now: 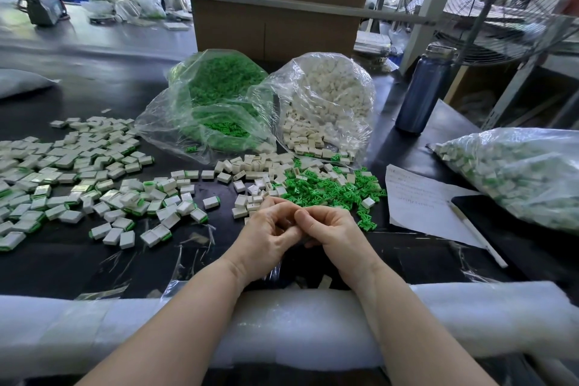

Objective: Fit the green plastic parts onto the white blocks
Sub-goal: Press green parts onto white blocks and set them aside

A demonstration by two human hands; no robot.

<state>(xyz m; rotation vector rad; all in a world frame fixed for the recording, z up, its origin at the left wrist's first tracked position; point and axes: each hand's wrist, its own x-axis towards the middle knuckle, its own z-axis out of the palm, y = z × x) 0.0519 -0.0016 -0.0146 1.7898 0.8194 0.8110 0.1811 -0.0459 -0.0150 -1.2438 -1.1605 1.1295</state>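
Note:
My left hand [266, 238] and my right hand [333, 233] meet at the middle of the black table, fingers curled and fingertips touching. Whatever lies between the fingers is hidden. Just beyond them lie a loose heap of green plastic parts [332, 189] and scattered bare white blocks [250, 168]. Behind those stand an open clear bag of green parts [219, 94] and an open clear bag of white blocks [326, 97]. To the left spreads a wide pile of white blocks with green parts fitted [72, 172].
At the right are a sheet of paper [419, 200] with a pen [479, 233], a full bag of fitted blocks [513, 172] and a blue bottle [423, 91]. A cardboard box [275, 22] stands behind the bags. White foam padding [300, 326] covers the near table edge.

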